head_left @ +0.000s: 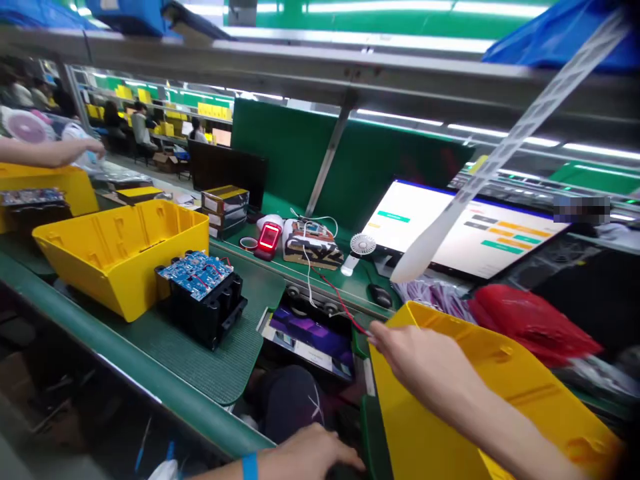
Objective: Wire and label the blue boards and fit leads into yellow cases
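My right hand (420,363) reaches forward over the rim of a yellow plastic housing (500,393) at the lower right. Its fingertips pinch the end of a thin red wire (345,308). That wire runs back to a small test fixture (313,243) with white leads on the green bench. My left hand (310,453), with a blue wristband, lies flat and low at the bottom edge on something dark and holds nothing.
Another yellow housing (120,247) and a black battery pack topped by a blue circuit board (200,273) sit on the green mat at left. A red handheld device (270,237), a small fan (363,245), a mouse (381,295), a monitor (470,230) and a red bag (530,320) lie beyond. A co-worker's arm (50,152) is far left.
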Action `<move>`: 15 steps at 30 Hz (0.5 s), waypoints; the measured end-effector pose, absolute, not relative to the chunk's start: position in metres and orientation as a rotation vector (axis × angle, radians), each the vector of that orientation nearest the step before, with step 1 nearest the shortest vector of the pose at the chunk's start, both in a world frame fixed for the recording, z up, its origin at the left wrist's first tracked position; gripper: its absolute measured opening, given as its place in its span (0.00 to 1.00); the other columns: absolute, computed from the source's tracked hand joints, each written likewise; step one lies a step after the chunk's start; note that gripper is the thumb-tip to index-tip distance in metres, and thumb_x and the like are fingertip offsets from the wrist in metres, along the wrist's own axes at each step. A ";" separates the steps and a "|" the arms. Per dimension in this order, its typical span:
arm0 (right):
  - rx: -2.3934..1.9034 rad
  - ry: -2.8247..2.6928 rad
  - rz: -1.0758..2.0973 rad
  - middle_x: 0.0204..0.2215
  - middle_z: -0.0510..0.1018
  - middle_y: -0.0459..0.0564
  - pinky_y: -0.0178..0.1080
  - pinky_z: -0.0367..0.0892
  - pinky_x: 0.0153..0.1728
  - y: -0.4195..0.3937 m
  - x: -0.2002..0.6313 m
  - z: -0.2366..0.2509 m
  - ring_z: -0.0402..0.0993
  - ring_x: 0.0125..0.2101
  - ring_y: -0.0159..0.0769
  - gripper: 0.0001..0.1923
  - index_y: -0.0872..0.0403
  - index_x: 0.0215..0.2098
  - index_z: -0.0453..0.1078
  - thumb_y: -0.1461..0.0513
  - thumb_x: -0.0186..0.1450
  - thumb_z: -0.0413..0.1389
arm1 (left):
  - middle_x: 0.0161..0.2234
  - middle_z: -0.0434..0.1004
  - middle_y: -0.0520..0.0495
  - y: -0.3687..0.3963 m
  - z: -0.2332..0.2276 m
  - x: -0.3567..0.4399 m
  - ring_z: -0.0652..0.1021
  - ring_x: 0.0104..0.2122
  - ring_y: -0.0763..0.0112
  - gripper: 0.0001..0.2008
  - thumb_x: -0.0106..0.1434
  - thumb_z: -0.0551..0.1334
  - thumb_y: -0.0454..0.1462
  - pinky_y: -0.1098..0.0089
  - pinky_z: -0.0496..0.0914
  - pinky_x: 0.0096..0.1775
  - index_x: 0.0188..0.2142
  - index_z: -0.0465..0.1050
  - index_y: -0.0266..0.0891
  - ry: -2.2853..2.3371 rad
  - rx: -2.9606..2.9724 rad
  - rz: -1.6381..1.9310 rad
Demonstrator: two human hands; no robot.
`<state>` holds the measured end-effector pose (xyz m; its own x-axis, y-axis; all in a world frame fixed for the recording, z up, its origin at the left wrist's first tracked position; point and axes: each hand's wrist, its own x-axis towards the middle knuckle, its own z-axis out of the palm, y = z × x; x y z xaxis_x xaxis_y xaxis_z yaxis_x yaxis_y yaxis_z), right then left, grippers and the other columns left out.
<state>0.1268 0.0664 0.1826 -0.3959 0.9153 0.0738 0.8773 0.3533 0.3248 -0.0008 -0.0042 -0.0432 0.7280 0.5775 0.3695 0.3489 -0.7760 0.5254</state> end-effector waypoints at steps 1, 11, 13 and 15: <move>1.620 2.468 0.485 0.19 0.73 0.49 0.35 0.48 0.20 0.062 0.126 0.177 0.75 0.23 0.42 0.07 0.51 0.32 0.69 0.60 0.65 0.51 | 0.47 0.78 0.50 -0.008 -0.038 -0.016 0.77 0.47 0.70 0.20 0.62 0.61 0.46 0.72 0.70 0.51 0.51 0.69 0.41 0.872 2.443 0.834; 1.683 2.316 0.298 0.31 0.79 0.49 0.37 0.52 0.23 0.041 0.151 0.117 0.78 0.32 0.49 0.11 0.49 0.35 0.71 0.63 0.68 0.46 | 0.53 0.73 0.40 -0.052 -0.062 -0.204 0.76 0.49 0.57 0.24 0.62 0.58 0.49 0.59 0.76 0.45 0.52 0.69 0.36 2.181 2.868 0.931; 1.728 2.338 0.230 0.33 0.79 0.50 0.37 0.52 0.24 0.038 0.149 0.112 0.78 0.33 0.49 0.12 0.50 0.35 0.71 0.62 0.69 0.46 | 0.53 0.72 0.37 -0.055 -0.069 -0.215 0.75 0.50 0.55 0.26 0.62 0.57 0.48 0.57 0.75 0.46 0.54 0.68 0.32 2.248 2.890 0.875; 1.768 2.371 0.141 0.34 0.79 0.51 0.37 0.53 0.25 0.037 0.148 0.109 0.78 0.35 0.48 0.13 0.50 0.36 0.70 0.62 0.70 0.44 | 0.52 0.73 0.36 -0.055 -0.070 -0.218 0.75 0.50 0.54 0.26 0.61 0.57 0.46 0.57 0.75 0.46 0.53 0.69 0.30 2.249 2.922 0.820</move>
